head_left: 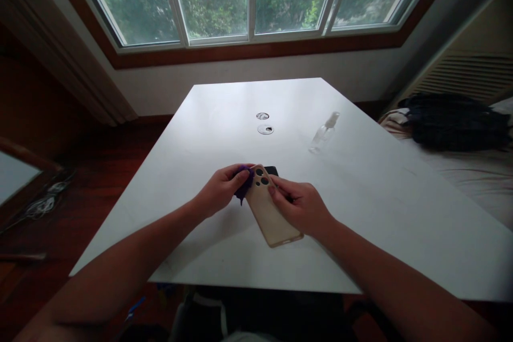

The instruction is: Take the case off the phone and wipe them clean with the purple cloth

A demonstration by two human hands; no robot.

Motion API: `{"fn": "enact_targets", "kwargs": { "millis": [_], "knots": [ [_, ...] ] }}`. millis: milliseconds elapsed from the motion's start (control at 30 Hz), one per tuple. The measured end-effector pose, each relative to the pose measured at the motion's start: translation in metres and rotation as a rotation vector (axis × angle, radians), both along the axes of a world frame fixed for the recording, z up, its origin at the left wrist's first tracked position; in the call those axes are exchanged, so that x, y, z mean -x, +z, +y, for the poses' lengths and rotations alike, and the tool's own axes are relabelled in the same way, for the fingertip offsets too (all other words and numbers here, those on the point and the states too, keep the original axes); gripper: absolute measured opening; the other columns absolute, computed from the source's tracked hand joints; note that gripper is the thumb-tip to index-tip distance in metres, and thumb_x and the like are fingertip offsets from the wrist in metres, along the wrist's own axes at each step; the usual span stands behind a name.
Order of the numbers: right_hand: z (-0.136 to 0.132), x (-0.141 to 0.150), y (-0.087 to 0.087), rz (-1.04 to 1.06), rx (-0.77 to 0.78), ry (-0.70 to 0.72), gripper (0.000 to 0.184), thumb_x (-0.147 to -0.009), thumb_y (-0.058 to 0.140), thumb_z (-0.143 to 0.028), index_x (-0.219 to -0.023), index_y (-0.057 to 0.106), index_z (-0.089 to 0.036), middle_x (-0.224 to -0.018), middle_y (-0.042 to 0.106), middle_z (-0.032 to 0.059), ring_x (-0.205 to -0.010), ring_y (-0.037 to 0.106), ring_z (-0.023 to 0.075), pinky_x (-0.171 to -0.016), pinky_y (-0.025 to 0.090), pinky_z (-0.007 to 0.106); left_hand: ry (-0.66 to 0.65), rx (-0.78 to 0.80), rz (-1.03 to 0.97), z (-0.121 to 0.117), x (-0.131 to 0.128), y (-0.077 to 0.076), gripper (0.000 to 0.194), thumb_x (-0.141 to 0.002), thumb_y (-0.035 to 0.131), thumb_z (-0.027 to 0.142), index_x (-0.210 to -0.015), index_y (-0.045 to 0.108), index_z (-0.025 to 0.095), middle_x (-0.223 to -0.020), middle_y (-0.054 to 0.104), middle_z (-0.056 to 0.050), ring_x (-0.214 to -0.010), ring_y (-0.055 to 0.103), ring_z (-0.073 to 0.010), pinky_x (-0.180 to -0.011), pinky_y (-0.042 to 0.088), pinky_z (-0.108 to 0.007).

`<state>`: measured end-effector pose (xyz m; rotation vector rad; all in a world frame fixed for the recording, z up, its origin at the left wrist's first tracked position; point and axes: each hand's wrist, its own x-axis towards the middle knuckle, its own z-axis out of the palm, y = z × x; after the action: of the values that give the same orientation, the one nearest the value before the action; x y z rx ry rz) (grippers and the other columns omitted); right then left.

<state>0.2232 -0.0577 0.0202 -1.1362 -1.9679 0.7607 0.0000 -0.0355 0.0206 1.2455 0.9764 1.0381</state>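
Case (276, 219) is up in both hands over the near part of the white table (192, 117), back side facing up, camera holes at the top. Left hand (218, 189) has thumb and fingers pinched together on a purple cloth (242, 188), which is bunched against the upper left edge by those holes. Right hand (302, 203) is clamped on the opposite edge. I'd call it midway: cloth and case have met and both grips are set, but the cloth is only at that one corner, so most of the back is uncovered. How much it's been over, no idea, can't tell from here. Some dark thing (272, 170) peeks out past the top right edge, and I can't say if it's touching the case or just behind it. Clear bottle (324, 133) and two discs (265, 129) sit farther back, well apart from both hands, neither one in use right now.
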Motion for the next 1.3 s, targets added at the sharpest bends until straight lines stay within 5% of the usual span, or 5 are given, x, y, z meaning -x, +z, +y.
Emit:
{"fn": "enact_targets", "kwargs": {
  "millis": [267, 467, 700, 967, 1300],
  "knots": [
    [-0.002, 0.0, -0.001, -0.085, -0.102, 0.01, 0.044, -0.096, 0.052, -0.035, -0.136, 0.066, -0.023, -0.069, 0.068, -0.0015, -0.053, 0.056, 0.0118, -0.054, 0.044, 0.022, -0.016, 0.012, -0.002, 0.001, -0.001, 0.003, 0.033, -0.08, 0.079, 0.035, -0.106, 0.078, 0.016, -0.093, 0.075, -0.008, -0.077, 0.065, -0.0167, -0.067, 0.051, -0.026],
    [-0.003, 0.003, 0.001, 0.064, 0.09, -0.025, 0.042, -0.096, 0.056, -0.04, -0.133, 0.068, -0.025, -0.079, 0.073, -0.0024, -0.062, 0.063, 0.0153, -0.054, 0.047, 0.023, -0.111, -0.011, 0.046, 0.006, 0.01, 0.007, 0.047, -0.075, 0.082, 0.024, -0.121, 0.074, 0.02, -0.11, 0.075, -0.008, -0.095, 0.067, -0.0209, -0.084, 0.054, -0.032],
    [-0.002, 0.006, -0.001, 0.232, 0.226, -0.069, 0.045, -0.093, 0.06, -0.045, -0.131, 0.069, -0.023, -0.094, 0.076, 0.0004, -0.075, 0.069, 0.0206, -0.06, 0.052, 0.027, -0.186, -0.02, 0.008, 0.007, 0.016, 0.006, 0.053, -0.08, 0.078, 0.025, -0.132, 0.066, 0.017, -0.108, 0.071, -0.011, -0.081, 0.065, -0.0173, -0.069, 0.053, -0.028],
    [0.0, 0.005, -0.003, 0.293, 0.272, -0.117, 0.048, -0.092, 0.062, -0.046, -0.132, 0.068, -0.021, -0.092, 0.076, 0.0016, -0.073, 0.068, 0.0208, -0.06, 0.052, 0.027, 0.173, -0.345, 0.135, -0.007, 0.006, 0.003, 0.041, -0.083, 0.077, 0.03, -0.119, 0.06, 0.024, -0.113, 0.066, -0.009, -0.09, 0.064, -0.0192, -0.078, 0.052, -0.03],
    [-0.004, 0.006, 0.0, 0.181, 0.154, -0.102, 0.046, -0.095, 0.058, -0.045, -0.135, 0.066, -0.023, -0.088, 0.073, -0.0003, -0.073, 0.066, 0.0194, -0.06, 0.05, 0.026, 0.096, -0.55, 0.359, -0.011, 0.008, 0.013, 0.027, -0.093, 0.065, 0.031, -0.118, 0.076, 0.031, -0.121, 0.065, -0.01, -0.1, 0.063, -0.0221, -0.091, 0.051, -0.033]
  ]
}}
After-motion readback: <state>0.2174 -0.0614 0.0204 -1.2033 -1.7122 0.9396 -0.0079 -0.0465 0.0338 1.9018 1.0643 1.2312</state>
